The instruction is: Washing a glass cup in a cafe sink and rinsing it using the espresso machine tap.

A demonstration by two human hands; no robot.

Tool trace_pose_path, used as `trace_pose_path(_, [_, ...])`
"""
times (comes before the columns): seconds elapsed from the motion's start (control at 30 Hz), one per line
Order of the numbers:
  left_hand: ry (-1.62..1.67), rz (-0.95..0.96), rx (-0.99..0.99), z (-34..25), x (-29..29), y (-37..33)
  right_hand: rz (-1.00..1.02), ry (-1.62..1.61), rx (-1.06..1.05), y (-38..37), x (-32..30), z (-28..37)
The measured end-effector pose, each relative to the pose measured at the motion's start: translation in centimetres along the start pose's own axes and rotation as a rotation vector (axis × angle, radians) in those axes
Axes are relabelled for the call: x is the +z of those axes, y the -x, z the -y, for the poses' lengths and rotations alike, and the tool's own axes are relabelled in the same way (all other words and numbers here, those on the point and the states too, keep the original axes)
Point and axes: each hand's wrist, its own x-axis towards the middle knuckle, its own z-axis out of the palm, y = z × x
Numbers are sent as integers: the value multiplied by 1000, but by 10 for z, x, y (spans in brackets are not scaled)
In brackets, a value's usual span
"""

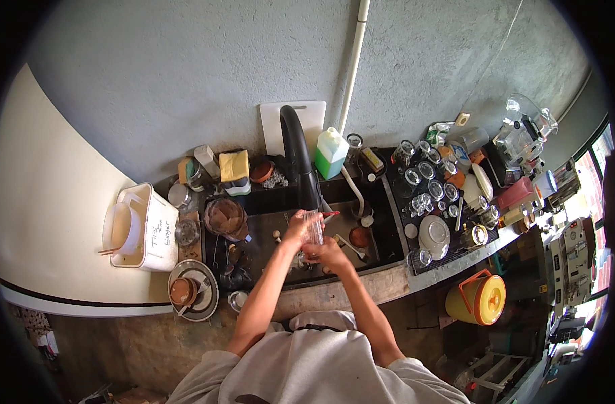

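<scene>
Over the dark sink (262, 225), my left hand (297, 229) is wrapped around a clear drinking glass (313, 227). The glass is tilted beneath the spout of the black faucet (295, 145). My right hand (329, 255) closes on the lower end of the same glass, its fingertips partly hidden. Close behind the glass a small red piece (330, 214) shows. Lower in the sink lie a reddish-brown round thing (359, 236) and a pale spoon-like utensil (350, 248).
On the right, a dark rack (422, 222) carries many upturned glasses and a white bowl (434, 233). A green soap jug (331, 153) stands behind the sink. To the left are a white tub (161, 232) and stacked dishes (194, 289). A yellow cooler (479, 298) stands at lower right.
</scene>
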Motion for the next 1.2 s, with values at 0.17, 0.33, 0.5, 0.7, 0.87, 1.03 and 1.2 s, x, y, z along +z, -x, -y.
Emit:
trace_pose_path(0.17, [-352,-236,247,11,-13,-15,-132,209,-97,-7,-15,-2])
trace_pose_path(0.33, [-816,-570,553,31,-24,-24,-478,674,-207,-9,26,-4])
trace_pose_path(0.5, [110,13,-48,5,-24,-1,213,-228,103,6,-12,14])
trace_pose_path(0.7, [-247,-187,175,0,-1,7,-87,183,-34,0,-10,4])
trace_pose_path(0.87, [-466,-438,468,29,0,-2,-448,585,-213,-11,20,-11])
trace_pose_path(1.03, [-57,-134,28,7,-23,0,250,-291,125,-2,2,4])
trace_pose_path(1.2, [-175,-155,96,8,-12,0,-24,52,22,-9,-10,4])
